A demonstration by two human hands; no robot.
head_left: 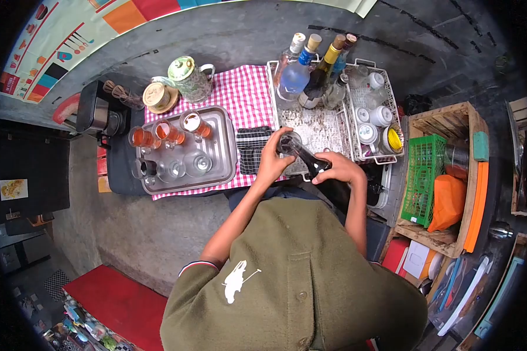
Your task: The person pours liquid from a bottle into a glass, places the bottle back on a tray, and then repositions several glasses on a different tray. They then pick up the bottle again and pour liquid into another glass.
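Note:
Both my hands hold a glass bottle at a slant in front of my chest. My left hand is closed around its wide, clear end. The fingers of my right hand grip the narrower, dark end. What is inside the bottle cannot be made out. Beneath and beside my left hand lies a black checked cloth on the table. To the left, a metal tray carries three glasses with an orange-red drink and several clear glasses.
A white wire basket with several corked bottles stands just ahead. White-lidded jars fill another basket. A lidded glass pitcher stands behind the tray. Right, a wooden crate holds a green plastic basket.

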